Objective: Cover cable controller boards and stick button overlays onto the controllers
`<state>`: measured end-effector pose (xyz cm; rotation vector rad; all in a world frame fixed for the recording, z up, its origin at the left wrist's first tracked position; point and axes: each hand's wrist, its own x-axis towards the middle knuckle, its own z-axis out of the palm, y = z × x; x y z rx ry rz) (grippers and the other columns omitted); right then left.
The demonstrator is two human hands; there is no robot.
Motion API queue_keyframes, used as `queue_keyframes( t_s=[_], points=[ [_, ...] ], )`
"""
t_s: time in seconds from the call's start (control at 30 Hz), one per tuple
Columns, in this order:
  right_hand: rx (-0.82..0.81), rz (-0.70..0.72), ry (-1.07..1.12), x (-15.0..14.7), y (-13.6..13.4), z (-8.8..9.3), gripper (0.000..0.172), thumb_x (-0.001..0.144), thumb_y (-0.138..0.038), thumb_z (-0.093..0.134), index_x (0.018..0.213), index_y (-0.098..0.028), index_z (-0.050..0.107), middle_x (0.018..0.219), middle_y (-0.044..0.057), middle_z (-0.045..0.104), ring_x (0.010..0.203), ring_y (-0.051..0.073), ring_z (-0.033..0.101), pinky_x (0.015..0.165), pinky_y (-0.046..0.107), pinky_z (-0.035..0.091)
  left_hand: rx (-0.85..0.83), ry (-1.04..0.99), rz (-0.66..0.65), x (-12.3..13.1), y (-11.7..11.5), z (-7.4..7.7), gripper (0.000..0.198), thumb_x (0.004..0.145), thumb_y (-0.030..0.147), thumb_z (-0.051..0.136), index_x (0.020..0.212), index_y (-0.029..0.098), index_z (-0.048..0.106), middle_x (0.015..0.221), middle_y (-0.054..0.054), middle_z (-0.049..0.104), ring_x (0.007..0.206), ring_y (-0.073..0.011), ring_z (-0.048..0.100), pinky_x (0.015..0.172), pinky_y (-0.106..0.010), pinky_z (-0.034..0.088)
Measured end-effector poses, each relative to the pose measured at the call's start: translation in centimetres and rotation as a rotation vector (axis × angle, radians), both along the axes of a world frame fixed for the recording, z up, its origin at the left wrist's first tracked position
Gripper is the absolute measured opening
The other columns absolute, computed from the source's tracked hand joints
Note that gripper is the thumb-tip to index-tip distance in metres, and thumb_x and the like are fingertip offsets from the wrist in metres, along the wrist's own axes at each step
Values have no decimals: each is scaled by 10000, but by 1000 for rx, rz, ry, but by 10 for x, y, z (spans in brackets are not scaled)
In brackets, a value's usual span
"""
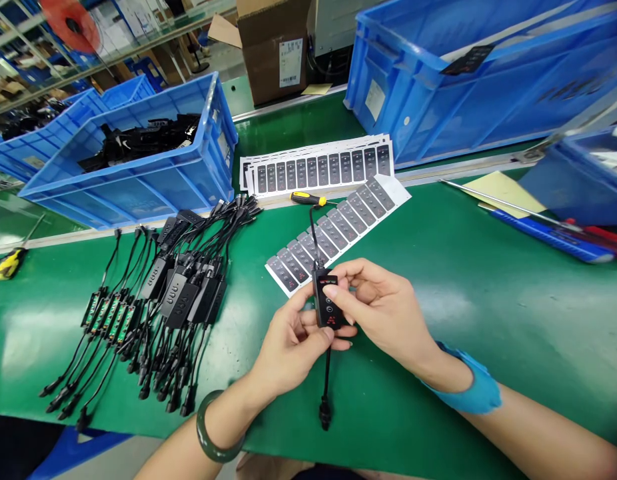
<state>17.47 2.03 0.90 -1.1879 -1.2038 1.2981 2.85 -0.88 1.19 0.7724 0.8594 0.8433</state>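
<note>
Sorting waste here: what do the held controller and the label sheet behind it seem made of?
The controller looks like moulded plastic: a matt black shell with a smooth printed face. The label sheet seems to be thin grey stickers on white backing paper, which shows bare white at one end.

No word or number is legible. White printed label [290, 62] on the cardboard box [268, 40]: print too small to read. Pale label [374, 100] on the large crate [488, 100]: unreadable; raised lettering [573, 87] on its wall: blurred. Sticker sheets [316, 167] and strip [338, 230] on the table [463, 280]: rows of dark panels with small button symbols. Controller [329, 308]: round button marks and red symbols, none decipherable.
</note>
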Motion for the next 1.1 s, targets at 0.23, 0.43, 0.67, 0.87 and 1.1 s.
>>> queue_keyframes(
  t_s=[0.23, 0.43, 0.67, 0.87, 1.1],
  points=[
    [-4, 1, -10, 0, -1, 1, 153, 783, -308, 705, 845, -187, 636, 625, -49, 532, 445, 76, 537, 355, 161, 479, 49, 36, -4, 2, 0, -1, 633, 828, 265, 722, 1385, 154, 443, 999, -96, 728, 918, -210, 717, 798, -298, 581],
    [-18, -22, -43, 0, -1, 0, 161, 767, -300, 700, 853, -188, 622, 609, -59, 502, 417, 71, 499, 329, 170, 489, 91, 93, 12, 4, -1, -4, 610, 837, 226, 698, 1388, 159, 443, 1008, -92, 736, 929, -202, 716, 793, -281, 580],
    [72, -56, -128, -1, 5, -6, 197, 757, -312, 713, 875, -191, 611, 649, -43, 530, 502, 87, 526, 428, 195, 485, 53, 52, 34, 1, 3, -5, 625, 802, 256, 745, 1364, 163, 487, 907, -54, 740, 859, -202, 736, 764, -282, 588],
    [121, 19, -91, 7, 17, -13, 406, 702, -401, 767, 983, -214, 540, 839, 6, 554, 672, 127, 546, 557, 243, 494, 18, 20, 63, -5, 9, -7, 571, 779, 260, 771, 1295, 155, 551, 890, -61, 753, 834, -220, 744, 724, -283, 593],
    [12, 268, -80, 13, 20, -12, 805, 635, -360, 810, 1329, -248, 419, 1131, 75, 552, 929, 205, 581, 703, 304, 523, 23, -5, 9, -4, 7, -4, 522, 747, 262, 809, 1209, 156, 592, 921, -59, 751, 807, -193, 737, 752, -288, 600]
  ],
)
